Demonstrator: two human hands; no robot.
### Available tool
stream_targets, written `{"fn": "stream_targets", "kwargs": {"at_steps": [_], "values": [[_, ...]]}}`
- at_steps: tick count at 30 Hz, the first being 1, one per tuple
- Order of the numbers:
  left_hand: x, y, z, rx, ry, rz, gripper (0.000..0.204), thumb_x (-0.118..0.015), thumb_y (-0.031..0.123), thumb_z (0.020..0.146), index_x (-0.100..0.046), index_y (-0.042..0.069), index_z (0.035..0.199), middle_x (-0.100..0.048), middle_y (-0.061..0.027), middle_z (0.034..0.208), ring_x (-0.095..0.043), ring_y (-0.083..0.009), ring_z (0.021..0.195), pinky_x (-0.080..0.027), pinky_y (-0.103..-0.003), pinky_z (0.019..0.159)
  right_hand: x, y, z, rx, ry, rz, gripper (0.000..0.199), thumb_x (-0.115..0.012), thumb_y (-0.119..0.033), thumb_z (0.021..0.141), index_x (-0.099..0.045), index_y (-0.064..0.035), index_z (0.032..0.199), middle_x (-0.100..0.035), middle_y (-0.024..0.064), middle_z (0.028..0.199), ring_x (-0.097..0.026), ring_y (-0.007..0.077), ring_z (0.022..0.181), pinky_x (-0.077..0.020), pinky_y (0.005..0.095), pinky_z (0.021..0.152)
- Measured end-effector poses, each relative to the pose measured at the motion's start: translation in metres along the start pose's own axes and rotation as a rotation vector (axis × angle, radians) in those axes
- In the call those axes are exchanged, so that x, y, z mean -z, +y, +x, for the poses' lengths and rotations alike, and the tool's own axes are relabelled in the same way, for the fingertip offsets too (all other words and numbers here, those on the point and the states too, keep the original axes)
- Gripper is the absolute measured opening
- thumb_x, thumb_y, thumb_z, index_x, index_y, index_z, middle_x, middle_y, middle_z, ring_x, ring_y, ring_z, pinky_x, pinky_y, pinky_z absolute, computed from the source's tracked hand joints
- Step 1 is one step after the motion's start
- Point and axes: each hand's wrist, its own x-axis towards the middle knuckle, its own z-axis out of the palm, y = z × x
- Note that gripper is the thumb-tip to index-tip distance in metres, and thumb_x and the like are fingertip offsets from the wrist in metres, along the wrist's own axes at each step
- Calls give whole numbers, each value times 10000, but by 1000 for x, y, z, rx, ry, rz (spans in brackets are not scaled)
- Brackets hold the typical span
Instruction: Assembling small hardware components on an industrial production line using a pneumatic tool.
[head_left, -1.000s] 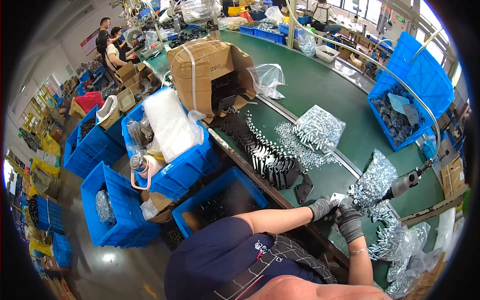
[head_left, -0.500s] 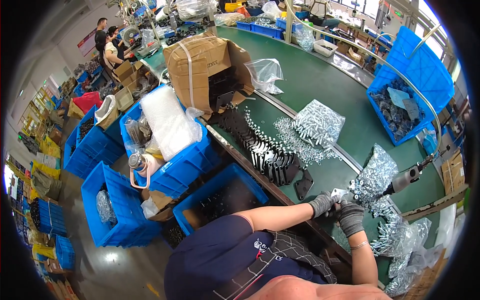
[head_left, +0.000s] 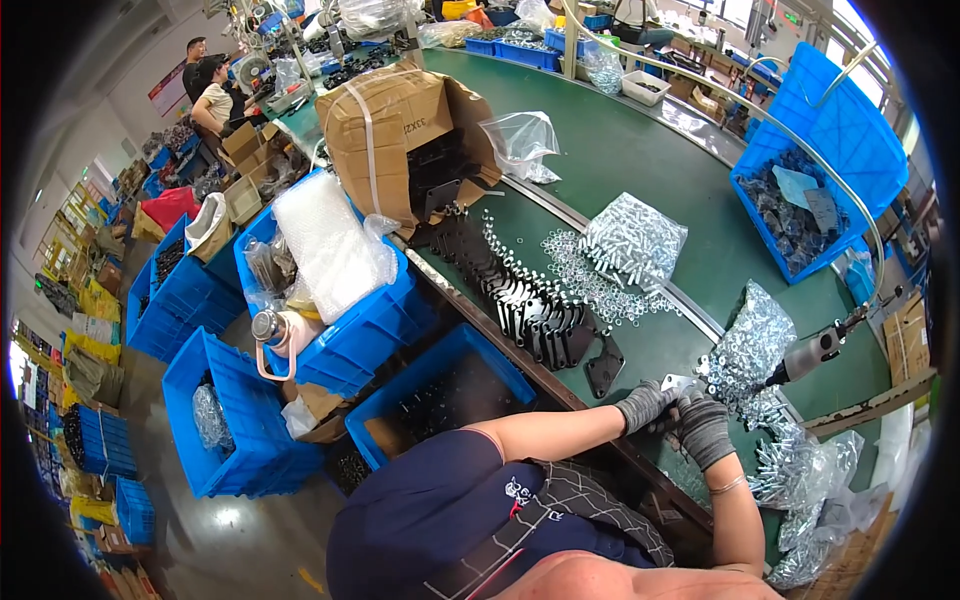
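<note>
My left hand (head_left: 643, 407), in a grey knit glove, grips a small shiny metal plate (head_left: 679, 382) over the green bench near its front edge. My right hand (head_left: 704, 428), gloved alike, is closed at the same plate, its fingers partly hiding what lies between them. Just beyond the hands is a clear bag of small metal nuts (head_left: 757, 338), spilling at its mouth. Loose bolts (head_left: 785, 462) lie to the right of my right hand. A grey power driver (head_left: 812, 352) rests beside the nuts. Left of my hands lie a black plate (head_left: 604, 368) and a row of black brackets (head_left: 540, 318).
Loose washers (head_left: 583, 272) and a bag of metal fasteners (head_left: 637, 238) lie mid-bench. A cardboard box (head_left: 352, 150) stands at the far left of the bench. A tilted blue bin (head_left: 748, 190) is at the right. Blue crates (head_left: 240, 465) stand on the floor at left.
My right hand has shifted slightly, and its fingers cover the plate's near side more. The plate stays between both hands. The whole view has tilted a little.
</note>
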Motion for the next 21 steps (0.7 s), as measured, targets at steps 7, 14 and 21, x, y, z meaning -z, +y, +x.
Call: {"fn": "stream_targets", "kwargs": {"at_steps": [7, 14, 21], "values": [[14, -10, 1, -32, -68, 59, 169, -508, 218, 905, -613, 87, 891, -611, -17, 716, -568, -119, 565, -426, -258, 438, 10, -9, -6, -50, 81, 178, 234, -537, -274, 823, -574, -90, 962, -613, 109, 839, -634, 283, 759, -495, 389, 641], [9, -3, 7, 57, -88, -68, 278, -508, 287, 933, -560, 18, 885, -615, -106, 639, -558, -153, 437, -402, -241, 333, 26, 124, -38, -686, 1418, 479, 629, -739, -161, 730, -401, -10, 1239, -461, 151, 1183, -525, 272, 1029, -454, 378, 871], [9, -1, 4, 48, -68, -55, 275, -498, 272, 929, -582, 24, 846, -608, -89, 632, -530, -127, 417, -399, -222, 346, -3, 186, 0, -369, 930, 1309, 489, -776, -64, 669, -508, -50, 1078, -623, 53, 915, -600, 171, 852, -506, 325, 718]]}}
